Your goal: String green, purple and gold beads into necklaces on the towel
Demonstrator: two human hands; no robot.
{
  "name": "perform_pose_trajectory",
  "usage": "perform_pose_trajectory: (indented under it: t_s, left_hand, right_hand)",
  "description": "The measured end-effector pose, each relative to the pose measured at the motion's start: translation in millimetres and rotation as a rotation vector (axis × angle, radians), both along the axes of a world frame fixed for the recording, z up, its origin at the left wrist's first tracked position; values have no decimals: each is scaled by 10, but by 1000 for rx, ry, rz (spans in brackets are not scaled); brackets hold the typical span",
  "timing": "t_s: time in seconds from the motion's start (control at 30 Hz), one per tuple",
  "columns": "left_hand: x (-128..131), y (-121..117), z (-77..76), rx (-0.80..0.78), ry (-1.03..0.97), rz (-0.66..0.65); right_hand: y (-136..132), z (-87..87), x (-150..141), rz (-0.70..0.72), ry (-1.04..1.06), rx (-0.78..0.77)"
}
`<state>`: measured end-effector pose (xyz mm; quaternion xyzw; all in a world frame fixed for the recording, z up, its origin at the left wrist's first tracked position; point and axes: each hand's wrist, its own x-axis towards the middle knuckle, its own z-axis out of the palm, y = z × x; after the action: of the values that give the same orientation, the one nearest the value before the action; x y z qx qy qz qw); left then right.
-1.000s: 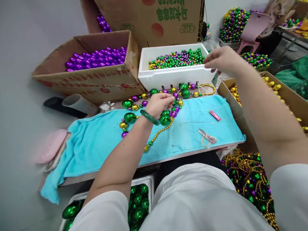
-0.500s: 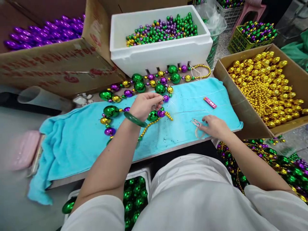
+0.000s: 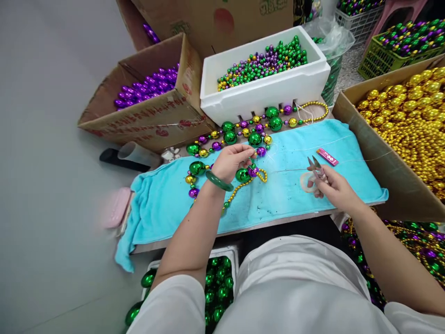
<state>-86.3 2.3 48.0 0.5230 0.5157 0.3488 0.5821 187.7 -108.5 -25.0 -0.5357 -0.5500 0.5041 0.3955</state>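
Blue towel [image 3: 163,204] covers most of the surface [image 3: 153,246]; white foam box [image 3: 271,95] of small beads stands behind. Bead strand [image 3: 243,175] lies on the towel, beside and beneath the left hand [image 3: 232,162]. Left fingers: pinched together at the strand's thread, exact hold partly hidden. Right hand [image 3: 334,186]: fingers clamped around scissors [image 3: 315,168], blades parted, near pink packet [image 3: 327,157].

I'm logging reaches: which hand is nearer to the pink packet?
Right. The right hand, holding scissors, is just this side of the pink packet; the left hand is well to its left, beside a purple bead.
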Motion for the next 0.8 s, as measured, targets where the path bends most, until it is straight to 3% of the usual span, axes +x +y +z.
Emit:
perform_pose_trajectory:
  t_s: [0.2, 0.33, 0.47, 0.67, 0.8]
  left_hand:
    - [-45, -31, 72, 82, 18, 51]
    - [3, -35, -37, 178, -79, 38]
    - [73, -32, -161, 274, -224, 72]
    - [156, -78, -257, 113, -420, 50]
    - [153, -106, -307, 6, -505, -31]
  right_hand:
    - [206, 242, -421, 51, 295, -110]
    - [304, 304, -716, 98, 413, -170]
    - [351, 300, -929, 24, 494, -191]
    - [382, 291, -1056, 73, 760, -323]
    - [438, 303, -1090, 91, 949, -473]
